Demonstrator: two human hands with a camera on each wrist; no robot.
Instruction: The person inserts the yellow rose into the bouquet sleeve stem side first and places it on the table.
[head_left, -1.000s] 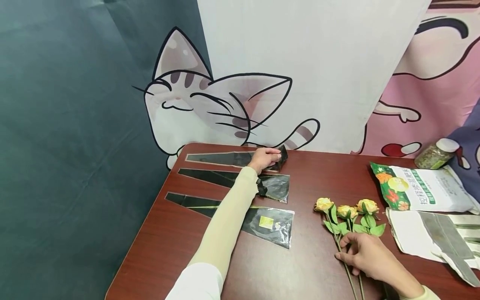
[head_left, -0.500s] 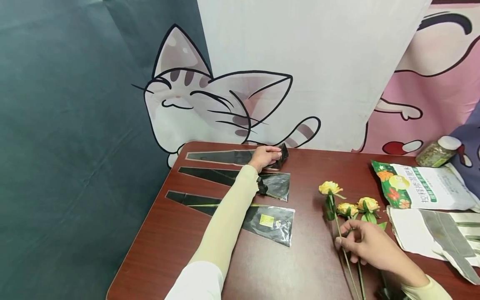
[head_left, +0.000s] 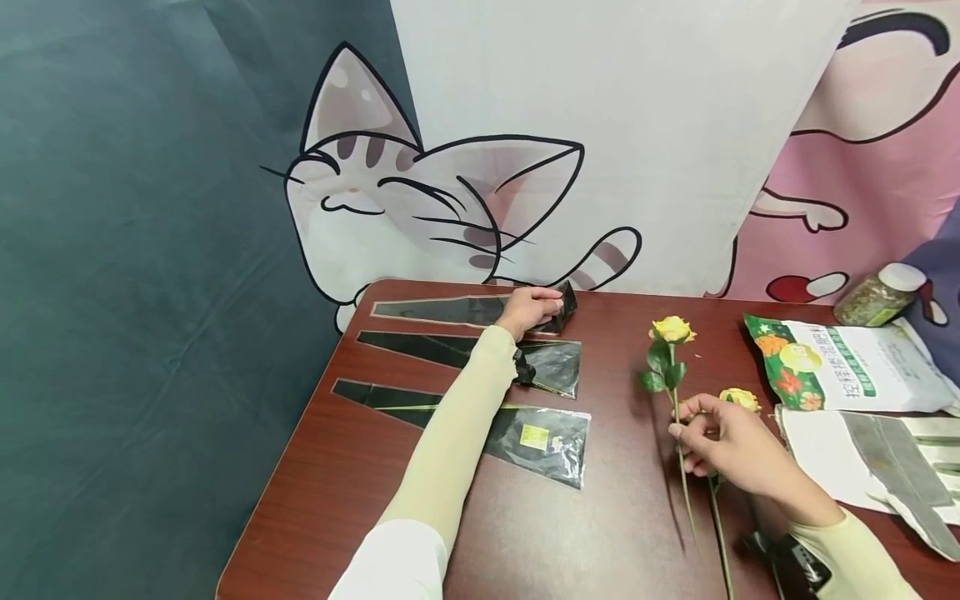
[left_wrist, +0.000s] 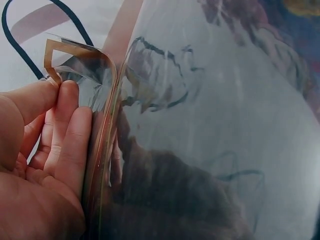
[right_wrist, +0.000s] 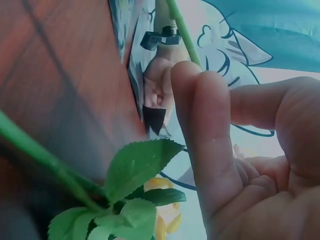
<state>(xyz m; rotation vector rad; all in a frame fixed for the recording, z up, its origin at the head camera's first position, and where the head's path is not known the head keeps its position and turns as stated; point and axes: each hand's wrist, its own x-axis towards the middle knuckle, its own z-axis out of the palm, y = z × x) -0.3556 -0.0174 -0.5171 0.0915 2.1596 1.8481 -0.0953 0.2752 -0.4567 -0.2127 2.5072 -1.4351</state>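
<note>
At the back of the table my left hand [head_left: 531, 310] pinches the raised mouth edge of a long tapered black-and-clear flower sleeve [head_left: 431, 310]. The left wrist view shows thumb and fingertips on the gold-bordered corner of this sleeve [left_wrist: 112, 67], which stands partly open. To the right, my right hand [head_left: 738, 450] holds a yellow rose [head_left: 673, 329] by its thin green stem between thumb and fingers, with the bloom raised above the table. Another yellow rose [head_left: 741, 399] lies behind that hand, partly hidden. In the right wrist view the held stem [right_wrist: 182, 35] rises from the fingertips.
Two more sleeves, a middle one [head_left: 551, 365] and a front one [head_left: 517, 437] with a yellow label, lie under or beside my left forearm. At the right are a printed white-and-green bag [head_left: 847, 367], a jar [head_left: 877, 296] with a white lid, and white-and-grey gloves [head_left: 855, 458].
My right hand has lifted one rose off the table, away from the others, and moved it toward the back. My left hand has stayed on the sleeve's edge.
</note>
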